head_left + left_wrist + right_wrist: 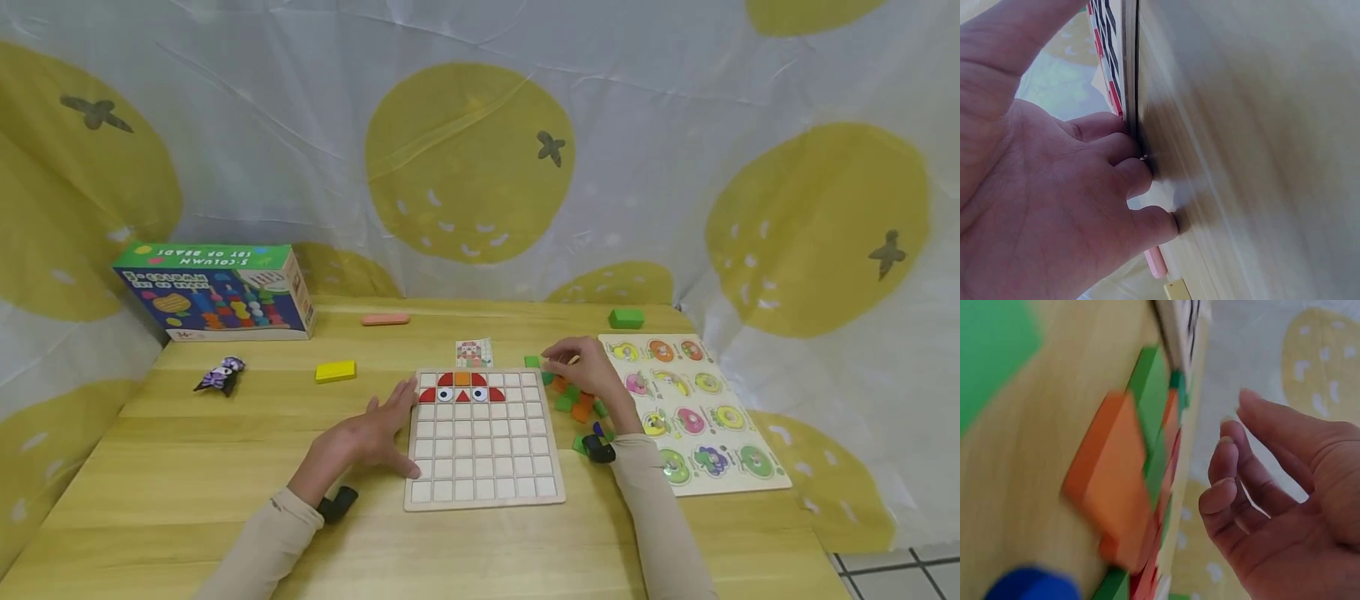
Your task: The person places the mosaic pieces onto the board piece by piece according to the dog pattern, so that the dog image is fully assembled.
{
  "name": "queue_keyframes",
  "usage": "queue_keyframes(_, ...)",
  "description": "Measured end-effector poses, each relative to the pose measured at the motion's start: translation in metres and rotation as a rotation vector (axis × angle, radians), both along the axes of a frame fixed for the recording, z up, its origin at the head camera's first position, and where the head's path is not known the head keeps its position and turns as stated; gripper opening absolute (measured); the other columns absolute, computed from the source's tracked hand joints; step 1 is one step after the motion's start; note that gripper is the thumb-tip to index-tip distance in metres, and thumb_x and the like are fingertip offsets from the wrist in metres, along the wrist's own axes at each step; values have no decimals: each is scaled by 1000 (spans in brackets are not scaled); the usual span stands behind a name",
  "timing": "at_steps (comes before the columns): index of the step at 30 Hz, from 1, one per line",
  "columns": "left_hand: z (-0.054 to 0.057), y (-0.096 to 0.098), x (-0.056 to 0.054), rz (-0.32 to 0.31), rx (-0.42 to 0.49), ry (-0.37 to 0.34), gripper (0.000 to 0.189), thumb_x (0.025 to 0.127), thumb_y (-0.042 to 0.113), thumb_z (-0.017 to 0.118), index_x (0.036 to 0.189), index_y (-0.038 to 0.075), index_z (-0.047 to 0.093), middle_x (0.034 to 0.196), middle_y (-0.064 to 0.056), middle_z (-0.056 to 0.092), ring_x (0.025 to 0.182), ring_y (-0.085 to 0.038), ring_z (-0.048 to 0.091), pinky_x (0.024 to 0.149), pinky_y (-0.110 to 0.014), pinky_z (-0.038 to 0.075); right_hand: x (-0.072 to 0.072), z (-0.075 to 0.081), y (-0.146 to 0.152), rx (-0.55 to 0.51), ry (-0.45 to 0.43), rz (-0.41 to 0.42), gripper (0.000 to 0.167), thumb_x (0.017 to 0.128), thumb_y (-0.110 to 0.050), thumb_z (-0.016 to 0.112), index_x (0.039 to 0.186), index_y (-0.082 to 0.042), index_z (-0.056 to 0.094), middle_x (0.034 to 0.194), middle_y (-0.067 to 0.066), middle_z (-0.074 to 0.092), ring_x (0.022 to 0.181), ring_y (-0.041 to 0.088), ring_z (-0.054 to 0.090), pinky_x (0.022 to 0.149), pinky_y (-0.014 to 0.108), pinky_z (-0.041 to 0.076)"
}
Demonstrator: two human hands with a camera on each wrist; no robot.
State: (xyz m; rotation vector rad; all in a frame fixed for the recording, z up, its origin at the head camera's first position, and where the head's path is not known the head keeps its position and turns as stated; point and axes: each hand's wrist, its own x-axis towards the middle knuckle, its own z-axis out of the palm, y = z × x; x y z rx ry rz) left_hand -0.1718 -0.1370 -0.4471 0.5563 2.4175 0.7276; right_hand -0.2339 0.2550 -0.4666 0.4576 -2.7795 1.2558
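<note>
A wooden grid board (483, 450) lies in front of me. Near its top sit red pieces (427, 396), an orange square (462, 379) and two eye tiles (446, 394). My left hand (363, 437) rests at the board's left edge, thumb and fingers spread along it; in the left wrist view its fingertips touch the table beside the board. Over the loose blocks right of the board hovers my right hand (588, 367), fingers loosely bent, nothing seen between them in the right wrist view. Below it lie orange blocks (1116, 481), green blocks (1149, 384) and a blue piece (1032, 587).
A small pattern card (474, 353) lies behind the board. On the right is a fruit puzzle board (723, 433), with a green block (626, 318) behind it. Toward the left are a yellow block (335, 372), a pink stick (386, 319), a purple bow (221, 377) and a toy box (217, 292).
</note>
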Motion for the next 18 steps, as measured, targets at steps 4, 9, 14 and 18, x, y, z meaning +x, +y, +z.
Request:
queue_keyframes(4, -1, 0, 2, 1, 2, -3, 136, 83, 37, 96, 172, 0, -1, 180, -24, -3, 164, -52, 1, 128, -71, 5, -1, -5, 13, 34, -5, -9, 20, 94, -1, 83, 113, 3, 81, 103, 16, 77, 86, 28, 70, 71, 29, 53)
queue_keyframes(9, -2, -1, 1, 12, -13, 7, 137, 83, 39, 95, 172, 3, -1, 180, -23, -3, 161, -58, 3, 127, -73, 8, -8, -7, 12, 50, 30, 46, 26, 95, 0, 81, 121, 4, 78, 114, 20, 74, 90, 31, 71, 69, 28, 54)
queue_keyframes(14, -2, 0, 0, 4, -24, 5, 138, 83, 40, 95, 172, 3, -3, 180, -23, -2, 160, -60, 4, 127, -73, 9, -15, -4, 3, 94, -9, 94, 29, 97, -3, 80, 124, 5, 77, 119, 20, 74, 94, 32, 72, 74, 32, 58)
queue_keyframes(18, -2, 0, 0, 5, -43, 4, 138, 83, 41, 95, 173, 4, -3, 180, -23, -1, 158, -63, 5, 126, -75, 11, -21, -4, -3, 128, -61, 124, 31, 98, -5, 79, 127, 7, 75, 116, 21, 71, 97, 31, 69, 82, 39, 59)
